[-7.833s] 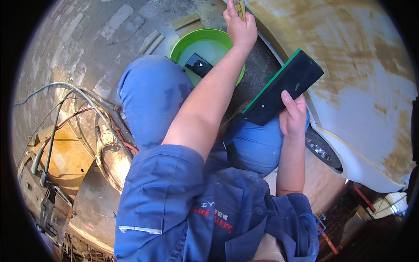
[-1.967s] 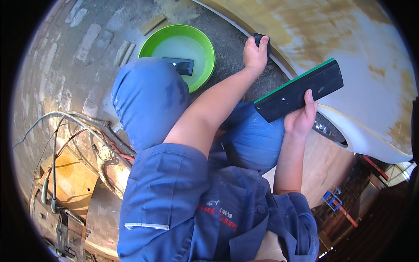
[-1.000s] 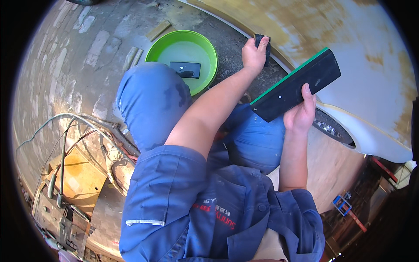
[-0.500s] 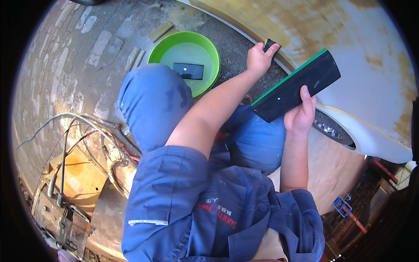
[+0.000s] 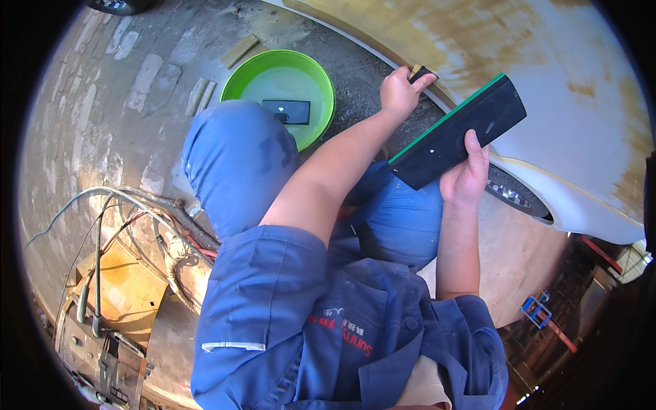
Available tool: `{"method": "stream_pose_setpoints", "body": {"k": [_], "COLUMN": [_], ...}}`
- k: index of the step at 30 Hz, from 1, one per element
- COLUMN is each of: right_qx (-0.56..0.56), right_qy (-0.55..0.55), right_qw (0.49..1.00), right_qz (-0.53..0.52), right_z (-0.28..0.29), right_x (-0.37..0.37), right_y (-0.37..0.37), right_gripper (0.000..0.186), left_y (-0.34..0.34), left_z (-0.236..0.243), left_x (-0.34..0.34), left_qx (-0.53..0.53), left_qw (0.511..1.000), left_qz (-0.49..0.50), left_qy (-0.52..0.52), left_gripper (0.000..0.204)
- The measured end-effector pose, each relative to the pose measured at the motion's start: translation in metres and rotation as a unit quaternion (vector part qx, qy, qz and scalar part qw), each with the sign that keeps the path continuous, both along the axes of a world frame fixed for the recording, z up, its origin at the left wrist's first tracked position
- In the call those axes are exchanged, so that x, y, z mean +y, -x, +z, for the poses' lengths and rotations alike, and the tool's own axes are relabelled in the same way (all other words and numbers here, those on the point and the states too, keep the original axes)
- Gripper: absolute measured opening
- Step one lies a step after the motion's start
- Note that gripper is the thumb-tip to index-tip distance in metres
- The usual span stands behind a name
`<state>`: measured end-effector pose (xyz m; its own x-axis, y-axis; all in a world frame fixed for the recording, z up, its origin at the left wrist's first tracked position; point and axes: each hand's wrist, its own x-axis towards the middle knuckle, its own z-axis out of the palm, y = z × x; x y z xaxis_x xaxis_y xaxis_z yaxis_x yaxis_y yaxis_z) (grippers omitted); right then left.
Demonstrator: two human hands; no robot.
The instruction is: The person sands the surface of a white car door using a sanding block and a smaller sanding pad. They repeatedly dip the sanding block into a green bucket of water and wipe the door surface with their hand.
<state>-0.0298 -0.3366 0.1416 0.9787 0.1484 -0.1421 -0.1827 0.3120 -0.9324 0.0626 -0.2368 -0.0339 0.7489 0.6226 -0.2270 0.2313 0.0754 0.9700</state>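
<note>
My left hand (image 5: 402, 89) grips a small black-and-tan block (image 5: 419, 75) beside the lower edge of a car panel (image 5: 540, 89) patched in brown and white; whether they touch I cannot tell. My right hand (image 5: 466, 171) holds a long black board (image 5: 456, 131) with a green strip along one edge, angled up toward the panel above my right knee. Left of my left hand, a green basin (image 5: 321, 83) holds cloudy water and a black rectangular pad (image 5: 290, 109), partly behind my blue-clad left knee (image 5: 239, 157).
Short battens (image 5: 239, 51) lie on the worn floor (image 5: 116, 137). Hoses and cables (image 5: 116, 195) lie at the left by a tan board (image 5: 133, 287). A car wheel (image 5: 516, 191) is at the right, a red-and-blue metal tool (image 5: 536, 311) below it, and another wheel (image 5: 116, 5) top left.
My left hand, higher 7.8 seconds ago, is now lower; over the last second it has tilted the block, showing more tan. The board in my right hand has barely moved lately.
</note>
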Motion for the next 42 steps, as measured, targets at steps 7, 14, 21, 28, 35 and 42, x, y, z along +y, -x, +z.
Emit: {"method": "stream_pose_setpoints", "body": {"k": [7,14,21,28,35,42], "right_qx": [0.010,0.018,0.039,0.018,0.022,-0.001], "right_qy": [0.006,0.007,-0.035,-0.020,-0.032,-0.004], "right_qw": [1.000,0.999,0.999,1.000,0.999,1.000], "right_qz": [-0.025,-0.028,-0.004,0.005,0.003,0.026], "right_z": [0.002,0.000,0.003,0.002,0.003,0.000], "right_x": [-0.003,-0.004,-0.001,0.001,-0.002,0.004], "right_y": [-0.002,-0.001,-0.002,-0.001,-0.001,-0.003], "right_gripper": [0.041,0.040,0.038,0.037,0.037,0.041], "left_y": [-0.006,0.000,-0.014,0.008,-0.029,0.002], "left_z": [-0.013,0.001,-0.007,0.001,0.001,0.001], "left_x": [0.045,-0.003,0.074,0.010,0.110,0.040], "left_qx": [-0.058,0.013,-0.108,0.026,-0.253,0.013], "left_qw": [0.990,0.996,0.968,0.990,0.906,0.999], "left_qz": [0.103,-0.054,0.218,-0.099,0.317,0.051], "left_qy": [0.071,-0.065,0.063,-0.101,0.123,0.014], "left_gripper": [0.064,0.070,0.076,0.068,0.070,0.068]}}
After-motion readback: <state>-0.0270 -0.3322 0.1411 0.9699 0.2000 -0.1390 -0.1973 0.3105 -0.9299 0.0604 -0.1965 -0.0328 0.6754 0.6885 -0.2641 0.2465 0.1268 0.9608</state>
